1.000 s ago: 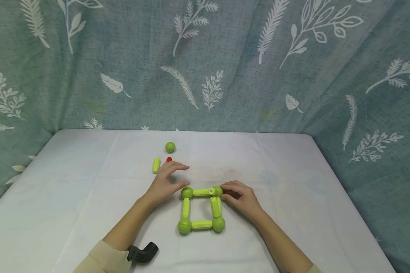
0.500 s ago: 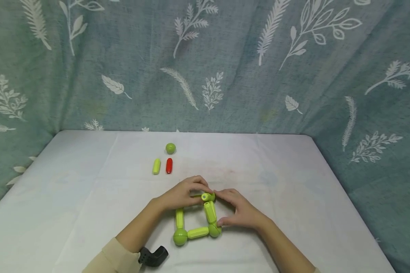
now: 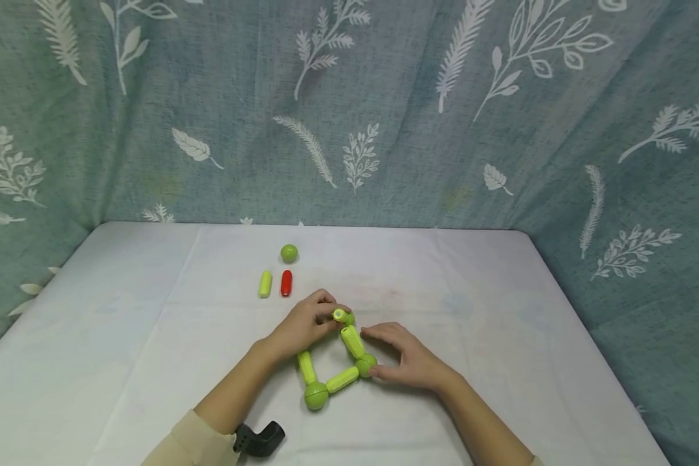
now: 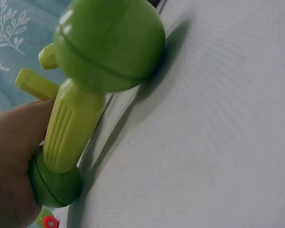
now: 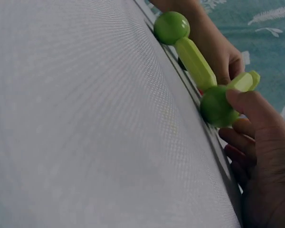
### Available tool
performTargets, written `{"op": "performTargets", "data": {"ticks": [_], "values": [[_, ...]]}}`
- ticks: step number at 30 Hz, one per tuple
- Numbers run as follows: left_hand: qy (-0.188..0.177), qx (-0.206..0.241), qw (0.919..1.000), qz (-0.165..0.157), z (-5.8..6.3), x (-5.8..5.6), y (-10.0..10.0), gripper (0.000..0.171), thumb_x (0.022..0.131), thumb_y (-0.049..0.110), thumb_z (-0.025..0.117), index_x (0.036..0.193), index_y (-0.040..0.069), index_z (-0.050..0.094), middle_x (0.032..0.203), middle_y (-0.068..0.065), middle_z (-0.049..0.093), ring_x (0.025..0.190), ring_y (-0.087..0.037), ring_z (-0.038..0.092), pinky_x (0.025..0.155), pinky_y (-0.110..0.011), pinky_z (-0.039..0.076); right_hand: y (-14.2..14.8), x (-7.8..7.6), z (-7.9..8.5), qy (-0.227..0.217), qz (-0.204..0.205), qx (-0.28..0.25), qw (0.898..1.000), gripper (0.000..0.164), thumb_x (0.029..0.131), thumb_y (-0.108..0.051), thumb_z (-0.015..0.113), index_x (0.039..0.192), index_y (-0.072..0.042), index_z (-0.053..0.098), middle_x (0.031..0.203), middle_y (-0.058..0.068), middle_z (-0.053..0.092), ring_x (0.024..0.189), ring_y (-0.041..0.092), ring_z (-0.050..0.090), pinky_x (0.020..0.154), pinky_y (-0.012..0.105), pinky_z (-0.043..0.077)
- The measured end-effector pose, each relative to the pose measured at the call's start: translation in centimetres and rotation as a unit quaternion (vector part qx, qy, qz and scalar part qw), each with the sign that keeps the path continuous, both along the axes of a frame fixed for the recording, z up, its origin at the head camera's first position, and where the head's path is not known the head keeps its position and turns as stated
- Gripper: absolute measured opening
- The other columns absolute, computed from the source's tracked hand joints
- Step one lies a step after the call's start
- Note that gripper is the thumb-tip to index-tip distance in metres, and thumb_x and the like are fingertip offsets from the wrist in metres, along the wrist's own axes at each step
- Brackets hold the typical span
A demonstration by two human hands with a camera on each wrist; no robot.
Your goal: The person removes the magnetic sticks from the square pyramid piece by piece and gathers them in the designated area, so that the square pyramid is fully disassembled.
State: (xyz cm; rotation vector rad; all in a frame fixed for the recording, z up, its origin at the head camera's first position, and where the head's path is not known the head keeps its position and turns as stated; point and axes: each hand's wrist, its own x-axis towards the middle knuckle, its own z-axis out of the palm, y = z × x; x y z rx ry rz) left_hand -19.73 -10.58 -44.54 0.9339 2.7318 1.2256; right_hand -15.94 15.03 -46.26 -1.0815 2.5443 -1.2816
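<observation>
Green balls and yellow-green ribbed rods are joined into a four-sided frame, turned askew on the table. My left hand grips its far side, covering the far rod and the far left ball; that ball shows against the palm in the left wrist view. A rod end faces up at the far right ball, and another rod rises from the near right ball. My right hand is spread in a C, thumb on the near right ball, index finger apart from the frame.
Behind the frame lie a loose green ball, a yellow-green rod and a red rod. A black wrist-worn device sits by my left sleeve. A leaf-patterned curtain borders the white table.
My left hand has reached from beside the frame onto its far side. The frame has turned counterclockwise, its far end shifting left. My right hand has slid from the far right ball to the near one.
</observation>
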Motion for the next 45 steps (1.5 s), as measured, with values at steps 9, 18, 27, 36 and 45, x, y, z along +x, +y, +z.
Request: {"op": "performTargets", "data": {"ticks": [9, 18, 27, 36, 45], "values": [[0.02, 0.012, 0.9983, 0.053, 0.1, 0.2, -0.6, 0.019, 0.08, 0.017, 0.076, 0.099, 0.018, 0.071, 0.089, 0.009, 0.054, 0.073, -0.005, 0.051, 0.064, -0.021, 0.046, -0.2, -0.2, -0.6, 0.011, -0.037, -0.084, 0.996, 0.035, 0.083, -0.004, 0.068, 0.118, -0.008, 0.066, 0.116, 0.007, 0.065, 0.11, 0.022, 0.058, 0.095, 0.033, 0.046], [0.038, 0.047, 0.9981, 0.012, -0.2, 0.3, -0.3, 0.021, 0.079, 0.011, 0.076, 0.1, 0.01, 0.07, 0.094, 0.007, 0.056, 0.069, -0.005, 0.048, 0.06, -0.019, 0.045, -0.9, -0.3, -1.0, 0.101, -0.074, -0.115, 0.985, 0.037, 0.076, -0.007, 0.078, 0.111, -0.002, 0.068, 0.107, 0.009, 0.066, 0.099, 0.024, 0.06, 0.082, 0.03, 0.051], [0.099, 0.031, 0.9944, 0.02, -0.1, 0.9, 0.1, 0.02, 0.075, 0.011, 0.079, 0.094, 0.012, 0.072, 0.084, 0.007, 0.054, 0.068, -0.003, 0.045, 0.057, -0.018, 0.042, -1.4, -0.4, -1.0, 0.174, -0.089, -0.065, 0.979, 0.022, 0.078, -0.017, 0.077, 0.098, -0.012, 0.07, 0.092, -0.002, 0.051, 0.077, 0.006, 0.042, 0.062, 0.018, 0.041], [0.068, 0.05, 0.9959, 0.035, 0.1, 1.1, 0.2, 0.019, 0.079, 0.013, 0.075, 0.096, 0.011, 0.07, 0.092, 0.005, 0.064, 0.074, -0.006, 0.05, 0.064, -0.02, 0.046, -1.3, -0.3, -0.9, 0.14, -0.097, -0.069, 0.983, 0.021, 0.083, -0.011, 0.072, 0.101, -0.008, 0.062, 0.1, 0.003, 0.054, 0.081, 0.011, 0.05, 0.067, 0.021, 0.045], [-0.048, 0.124, 0.984, 0.118, 0.5, 0.6, -0.8, 0.047, 0.081, 0.013, 0.075, 0.123, 0.012, 0.056, 0.083, 0.001, 0.056, 0.072, -0.014, 0.049, 0.06, -0.021, 0.043, -1.3, -0.3, -0.7, 0.113, -0.096, -0.063, 0.987, 0.017, 0.087, -0.011, 0.067, 0.101, -0.008, 0.059, 0.101, 0.002, 0.055, 0.086, 0.011, 0.05, 0.07, 0.023, 0.045]]}}
